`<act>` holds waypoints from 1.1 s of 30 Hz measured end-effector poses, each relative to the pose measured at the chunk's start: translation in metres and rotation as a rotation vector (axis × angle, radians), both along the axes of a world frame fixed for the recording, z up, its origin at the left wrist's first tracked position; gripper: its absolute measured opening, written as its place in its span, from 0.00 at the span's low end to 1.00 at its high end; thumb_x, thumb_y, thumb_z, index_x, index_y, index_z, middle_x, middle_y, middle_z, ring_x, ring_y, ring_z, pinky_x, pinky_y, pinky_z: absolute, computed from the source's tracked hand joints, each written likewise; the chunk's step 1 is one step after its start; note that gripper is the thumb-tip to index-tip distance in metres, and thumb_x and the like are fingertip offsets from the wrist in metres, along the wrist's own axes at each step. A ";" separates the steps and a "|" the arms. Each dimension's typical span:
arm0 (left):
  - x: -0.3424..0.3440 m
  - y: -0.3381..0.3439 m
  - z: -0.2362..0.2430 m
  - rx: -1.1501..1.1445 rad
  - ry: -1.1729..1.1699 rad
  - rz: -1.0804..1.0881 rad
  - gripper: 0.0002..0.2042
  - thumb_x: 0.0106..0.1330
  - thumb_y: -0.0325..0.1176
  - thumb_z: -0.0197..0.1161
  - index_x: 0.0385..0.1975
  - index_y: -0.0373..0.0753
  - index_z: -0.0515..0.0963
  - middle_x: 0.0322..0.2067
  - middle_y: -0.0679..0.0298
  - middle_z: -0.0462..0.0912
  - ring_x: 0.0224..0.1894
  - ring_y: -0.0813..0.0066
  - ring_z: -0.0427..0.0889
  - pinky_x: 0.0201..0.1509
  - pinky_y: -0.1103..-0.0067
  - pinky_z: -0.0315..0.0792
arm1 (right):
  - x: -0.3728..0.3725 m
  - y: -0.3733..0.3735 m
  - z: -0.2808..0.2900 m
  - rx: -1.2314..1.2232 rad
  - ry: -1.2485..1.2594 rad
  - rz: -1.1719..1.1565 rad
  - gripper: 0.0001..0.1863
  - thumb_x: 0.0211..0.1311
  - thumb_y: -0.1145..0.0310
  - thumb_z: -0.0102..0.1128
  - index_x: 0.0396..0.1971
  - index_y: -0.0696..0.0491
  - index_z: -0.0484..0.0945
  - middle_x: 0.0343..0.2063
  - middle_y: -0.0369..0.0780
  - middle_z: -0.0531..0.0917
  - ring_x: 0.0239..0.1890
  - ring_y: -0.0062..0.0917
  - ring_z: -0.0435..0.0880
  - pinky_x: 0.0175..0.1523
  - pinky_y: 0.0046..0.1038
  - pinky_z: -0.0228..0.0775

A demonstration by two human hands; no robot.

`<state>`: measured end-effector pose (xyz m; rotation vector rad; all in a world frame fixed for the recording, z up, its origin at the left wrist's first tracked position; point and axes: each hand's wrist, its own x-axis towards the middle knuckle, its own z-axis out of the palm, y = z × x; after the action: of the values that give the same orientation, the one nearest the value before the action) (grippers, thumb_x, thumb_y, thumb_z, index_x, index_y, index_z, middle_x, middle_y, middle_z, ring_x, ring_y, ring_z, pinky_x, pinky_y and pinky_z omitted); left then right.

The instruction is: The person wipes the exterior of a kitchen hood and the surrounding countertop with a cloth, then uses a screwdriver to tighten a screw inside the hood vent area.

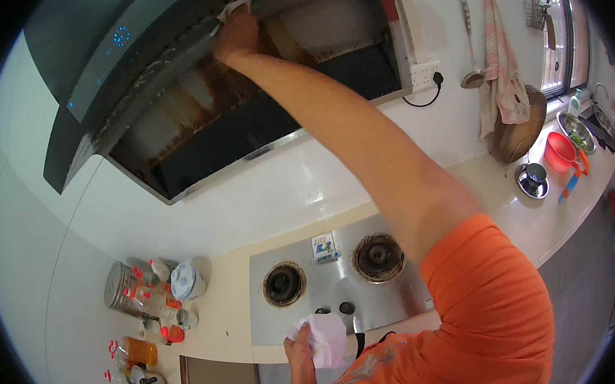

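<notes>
Right hand holds a white cloth (236, 6) to the hood's (201, 94) panel-side edge, arm extended, likely for reach. Left hand (300, 351) clutches a pale cloth (328, 340) near the table's (222, 320) front edge, apparently a spare.

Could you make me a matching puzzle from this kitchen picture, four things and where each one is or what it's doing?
1. Left hand
2. Right hand
3. Black plug
4. Red bowl

A. In the wall socket
B. Raised to the range hood
C. On the counter
D. Holding a white cloth beside the stove

Pairs: 1-D, 2-B, 3-A, 4-C.
</notes>
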<state>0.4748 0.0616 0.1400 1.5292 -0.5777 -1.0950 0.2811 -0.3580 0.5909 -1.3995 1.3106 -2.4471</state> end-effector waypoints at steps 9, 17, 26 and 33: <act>0.000 0.004 0.015 0.104 -0.095 0.085 0.14 0.62 0.33 0.69 0.39 0.27 0.78 0.34 0.58 0.84 0.34 0.71 0.82 0.36 0.76 0.77 | -0.072 -0.002 -0.014 0.077 -0.025 0.059 0.32 0.68 0.60 0.59 0.65 0.64 0.64 0.61 0.53 0.73 0.61 0.46 0.73 0.60 0.43 0.69; 0.030 0.021 0.002 0.035 -0.010 0.000 0.12 0.64 0.31 0.66 0.39 0.26 0.80 0.34 0.58 0.84 0.32 0.71 0.83 0.36 0.75 0.77 | -0.261 -0.005 -0.015 0.094 0.411 -0.486 0.14 0.68 0.63 0.52 0.40 0.60 0.76 0.32 0.48 0.81 0.39 0.38 0.81 0.40 0.40 0.73; 0.108 -0.035 -0.030 0.021 0.149 -0.135 0.18 0.62 0.33 0.69 0.44 0.25 0.74 0.35 0.55 0.83 0.32 0.66 0.85 0.33 0.72 0.81 | -0.067 -0.096 0.002 0.306 0.684 -1.145 0.23 0.72 0.58 0.44 0.54 0.58 0.79 0.56 0.46 0.78 0.59 0.39 0.75 0.60 0.48 0.65; 0.204 -0.032 -0.019 0.043 0.062 -0.063 0.12 0.65 0.30 0.66 0.40 0.26 0.80 0.35 0.56 0.84 0.33 0.70 0.83 0.37 0.73 0.77 | 0.181 -0.022 0.026 0.208 0.445 -0.346 0.21 0.75 0.67 0.35 0.57 0.64 0.69 0.58 0.46 0.74 0.55 0.33 0.72 0.61 0.34 0.63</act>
<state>0.6786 0.0292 0.1209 1.5169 -0.5661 -1.2056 0.4621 -0.3796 0.6173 -1.8625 1.9833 -2.1578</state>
